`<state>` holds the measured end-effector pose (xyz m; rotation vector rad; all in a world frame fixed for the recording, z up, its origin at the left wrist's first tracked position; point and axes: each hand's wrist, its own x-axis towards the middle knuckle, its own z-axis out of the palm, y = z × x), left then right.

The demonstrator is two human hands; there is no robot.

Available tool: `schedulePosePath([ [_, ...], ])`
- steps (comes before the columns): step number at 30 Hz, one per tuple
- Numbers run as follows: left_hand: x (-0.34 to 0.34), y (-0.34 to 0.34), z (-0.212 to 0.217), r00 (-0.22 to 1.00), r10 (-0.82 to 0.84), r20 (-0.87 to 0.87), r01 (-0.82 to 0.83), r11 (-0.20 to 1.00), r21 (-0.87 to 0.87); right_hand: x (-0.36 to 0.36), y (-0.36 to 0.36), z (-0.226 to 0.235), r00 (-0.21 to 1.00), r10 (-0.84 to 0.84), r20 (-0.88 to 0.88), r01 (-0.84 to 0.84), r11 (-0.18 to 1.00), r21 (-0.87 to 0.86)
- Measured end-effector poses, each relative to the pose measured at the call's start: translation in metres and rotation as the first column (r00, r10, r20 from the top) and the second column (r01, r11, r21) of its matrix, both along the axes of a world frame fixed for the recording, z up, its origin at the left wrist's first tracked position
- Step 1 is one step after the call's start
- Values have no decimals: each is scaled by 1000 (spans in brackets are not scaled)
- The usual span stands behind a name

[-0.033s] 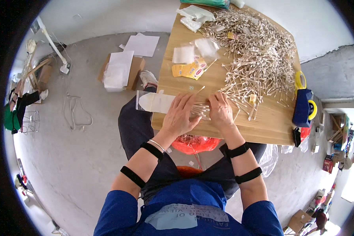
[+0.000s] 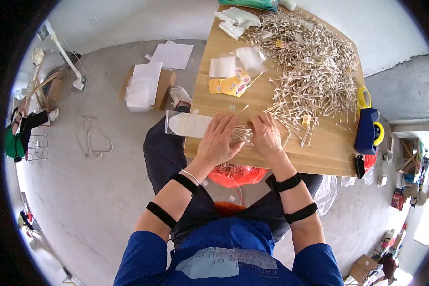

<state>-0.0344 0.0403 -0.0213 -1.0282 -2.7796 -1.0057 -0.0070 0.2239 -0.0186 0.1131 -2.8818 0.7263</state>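
Observation:
A clear plastic bag with a white card in it (image 2: 190,124) lies across the table's left edge. My left hand (image 2: 218,135) is closed over its right end, fingers bent down and thumb out toward me. A bundle of cotton swabs (image 2: 242,134) sticks out to the right from under that hand. My right hand (image 2: 266,133) is closed at the swabs' right ends, fingertips curled down; the exact grip is hidden. Just above the bundle, one cotton swab (image 2: 243,109) lies slanted. A great heap of loose cotton swabs (image 2: 314,62) covers the table's far right.
Yellow printed cards (image 2: 229,86) and small clear bags (image 2: 222,66) lie at the table's far left. A blue tape dispenser (image 2: 366,128) stands at the right edge. A red bag (image 2: 238,175) hangs below the front edge. On the floor is a cardboard box (image 2: 164,86) with white sheets.
My right hand has shifted very slightly left, toward the bundle. My left hand and the bag stay where they were.

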Motion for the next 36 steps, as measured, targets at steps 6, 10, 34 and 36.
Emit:
schedulePosePath([
  [6, -1, -2, -4, 999, -12, -37, 12, 1000, 19, -24, -6, 9, 981, 9, -195, 6, 997, 75],
  [10, 0, -1, 1, 1000, -10, 4, 10, 1000, 27, -20, -3, 1, 988, 57, -145, -39, 991, 128],
  [34, -5, -12, -24, 974, 92, 206, -199, 780, 593, 18, -51, -2, 982, -41, 182, -24, 938, 345],
  [36, -5, -12, -24, 979, 106, 175, -189, 793, 579, 19, -51, -1, 983, -46, 175, -23, 928, 373],
])
